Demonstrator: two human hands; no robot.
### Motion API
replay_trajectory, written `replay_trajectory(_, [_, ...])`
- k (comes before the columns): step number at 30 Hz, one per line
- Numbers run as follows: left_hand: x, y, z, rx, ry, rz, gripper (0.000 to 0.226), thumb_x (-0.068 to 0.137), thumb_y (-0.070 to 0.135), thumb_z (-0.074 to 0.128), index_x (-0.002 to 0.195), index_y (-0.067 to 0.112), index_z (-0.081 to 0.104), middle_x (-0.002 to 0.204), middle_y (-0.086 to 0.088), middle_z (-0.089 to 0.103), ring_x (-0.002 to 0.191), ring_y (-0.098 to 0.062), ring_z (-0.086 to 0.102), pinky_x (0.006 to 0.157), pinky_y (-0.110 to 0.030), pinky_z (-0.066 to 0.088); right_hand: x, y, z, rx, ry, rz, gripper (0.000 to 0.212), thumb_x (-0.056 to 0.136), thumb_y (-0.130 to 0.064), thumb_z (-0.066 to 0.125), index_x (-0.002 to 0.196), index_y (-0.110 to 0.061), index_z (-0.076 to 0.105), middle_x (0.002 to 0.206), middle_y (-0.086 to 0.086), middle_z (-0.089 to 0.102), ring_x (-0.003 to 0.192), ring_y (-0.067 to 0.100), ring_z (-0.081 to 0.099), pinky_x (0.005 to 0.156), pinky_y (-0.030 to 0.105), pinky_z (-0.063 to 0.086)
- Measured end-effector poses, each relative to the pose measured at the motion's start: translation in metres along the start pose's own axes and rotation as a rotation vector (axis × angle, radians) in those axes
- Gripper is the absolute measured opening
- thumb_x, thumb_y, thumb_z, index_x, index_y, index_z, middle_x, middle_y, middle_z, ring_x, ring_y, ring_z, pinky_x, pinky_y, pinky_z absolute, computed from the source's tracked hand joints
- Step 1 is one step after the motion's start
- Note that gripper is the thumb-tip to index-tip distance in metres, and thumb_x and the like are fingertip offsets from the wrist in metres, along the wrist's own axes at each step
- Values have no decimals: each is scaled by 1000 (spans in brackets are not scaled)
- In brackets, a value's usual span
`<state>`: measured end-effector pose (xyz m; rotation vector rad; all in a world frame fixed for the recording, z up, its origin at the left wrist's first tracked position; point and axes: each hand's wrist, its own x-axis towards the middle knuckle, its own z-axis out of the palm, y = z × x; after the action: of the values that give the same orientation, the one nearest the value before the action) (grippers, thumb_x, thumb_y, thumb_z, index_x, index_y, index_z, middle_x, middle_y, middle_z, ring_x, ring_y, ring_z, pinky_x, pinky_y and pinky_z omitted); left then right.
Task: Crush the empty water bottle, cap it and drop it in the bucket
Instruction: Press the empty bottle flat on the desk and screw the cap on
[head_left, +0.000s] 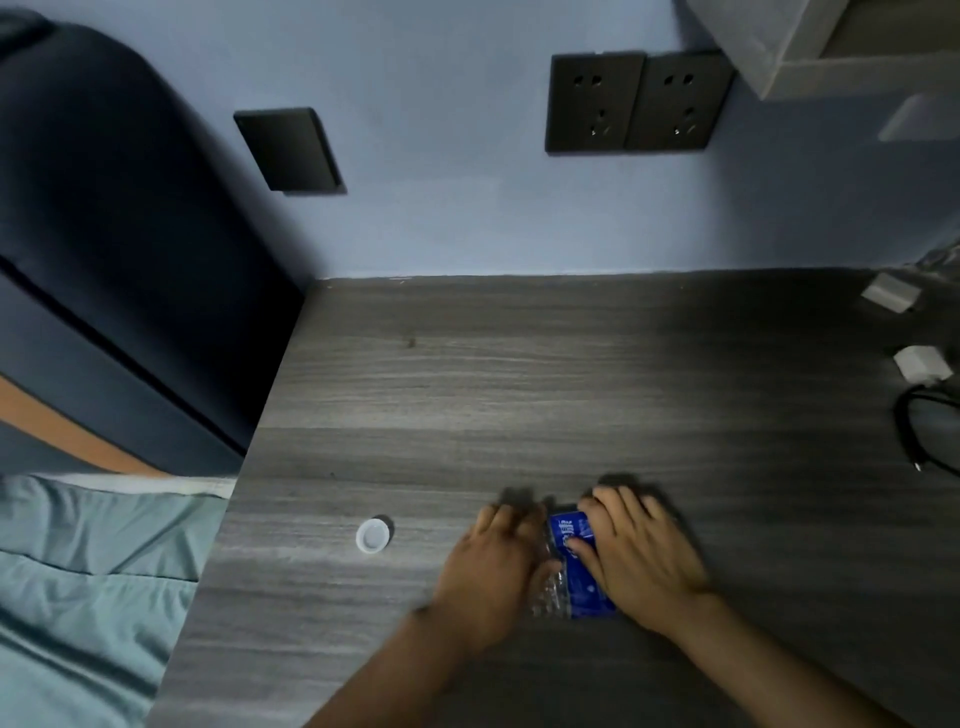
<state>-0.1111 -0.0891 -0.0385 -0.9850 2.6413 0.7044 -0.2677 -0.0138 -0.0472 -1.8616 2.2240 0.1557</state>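
A clear plastic water bottle (574, 566) with a blue label lies flat on the grey wooden desk (519, 389), near its front edge. My left hand (493, 571) presses down on its left part, palm down and slightly blurred. My right hand (634, 556) presses on its right part, fingers spread over the label. Most of the bottle is hidden under the two hands. Its white cap (372, 535) lies loose on the desk, open side up, well to the left of my left hand. No bucket is in view.
The desk meets a blue wall with a dark switch plate (287, 149) and two dark sockets (636, 101). White adapters (922, 362) and a black cable (919, 431) lie at the desk's right edge. A bed with pale green bedding (88, 571) adjoins the left side.
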Motion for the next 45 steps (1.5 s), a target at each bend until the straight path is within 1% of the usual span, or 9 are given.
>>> replay_trajectory(5, [-2,-16,-26,-380,-129,-72,55,83,33,62,133,22,42,137,-4,52,124,-19,49,105,-26,39,3,2,3,-1,101,-23,36,77,-48,61,87,-14,69,80,4,67,64,15,64,55,29,57])
replay_trajectory(13, [3,-17,-18,-362,-94,-214,30,77,27,68,102,11,64,105,-9,70,96,-19,64,89,-34,52,8,5,3,45,-1,-46,48,91,-56,31,115,-18,49,117,4,52,99,16,55,85,30,45])
replay_trajectory(18, [-1,-15,-21,-340,-45,-180,28,73,29,72,94,11,67,98,-9,72,89,-20,66,85,-35,54,17,4,-17,101,-176,-245,60,75,-66,52,115,-22,43,117,-2,51,97,17,55,76,29,39])
replay_trajectory(26, [-3,-15,-26,-199,-24,-72,29,74,33,69,90,8,68,91,-12,73,83,-23,66,77,-33,50,31,-33,-23,503,-425,-294,34,69,-32,79,92,-15,61,78,-6,63,62,6,52,53,16,35])
replay_trajectory(29, [-12,-24,-30,-301,-96,23,24,77,29,66,87,7,66,89,-13,71,79,-21,65,74,-30,49,27,-40,-21,498,-401,-298,29,68,-34,79,81,-20,57,68,-15,51,60,1,45,52,15,32])
replay_trajectory(33, [-23,-32,-35,-448,-162,62,25,75,27,68,97,14,65,98,-6,72,88,-15,65,86,-36,53,27,-44,-26,511,-369,-281,35,68,-31,80,92,-12,63,90,4,70,74,15,60,65,26,46])
replay_trajectory(38, [-36,-48,-43,-573,87,-61,36,83,48,54,70,16,61,65,2,58,59,-6,52,61,-27,42,31,-45,-30,450,-320,-276,34,68,-36,78,91,-15,65,84,3,68,72,17,60,54,24,38])
replay_trajectory(41, [-44,-76,-43,-376,302,-139,19,83,36,58,87,20,66,83,-6,66,78,-18,61,73,-31,47,27,-40,-23,530,-350,-205,29,69,-33,79,89,-15,67,68,-10,60,60,4,53,51,17,35])
replay_trajectory(45, [-52,-101,-30,-138,212,-320,46,82,28,63,126,18,52,130,-11,47,118,-29,42,100,-32,36,27,-38,-17,562,-313,-146,27,67,-32,81,83,-16,67,57,-17,48,51,-3,45,47,16,30])
